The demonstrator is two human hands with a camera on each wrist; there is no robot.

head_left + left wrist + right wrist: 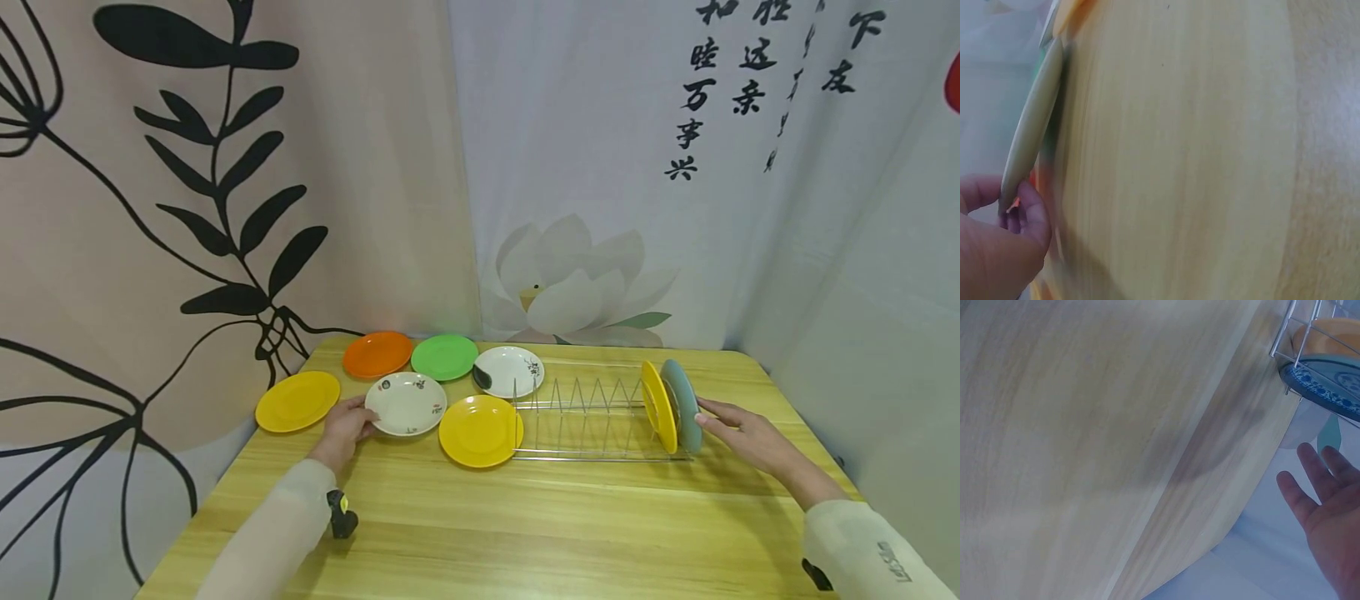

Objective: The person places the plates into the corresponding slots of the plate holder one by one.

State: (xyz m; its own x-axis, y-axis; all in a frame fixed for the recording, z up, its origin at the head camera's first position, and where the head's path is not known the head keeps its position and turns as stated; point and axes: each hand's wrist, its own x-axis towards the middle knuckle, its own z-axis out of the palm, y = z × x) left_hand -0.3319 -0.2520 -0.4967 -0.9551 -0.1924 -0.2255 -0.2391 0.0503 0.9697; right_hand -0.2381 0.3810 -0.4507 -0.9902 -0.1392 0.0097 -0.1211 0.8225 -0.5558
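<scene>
My left hand (348,429) pinches the left rim of a white patterned plate (407,404). In the left wrist view that plate (1034,115) appears edge-on, raised off the table, thumb and fingers on either side of its rim. A wire dish rack (592,457) stands to the right. Upright at its right end are a yellow plate (657,408) and a blue plate (684,404). Beside the blue plate is my right hand (750,437), fingers extended. The right wrist view shows the hand (1335,512) holding nothing, with a gap to the blue-patterned plate (1316,384).
Around the held plate lie a yellow plate (297,402), an orange plate (378,354), a green plate (445,357), a white plate with a dark patch (517,367) and another yellow plate (481,432). The wooden table (525,533) meets curtains at its back edge.
</scene>
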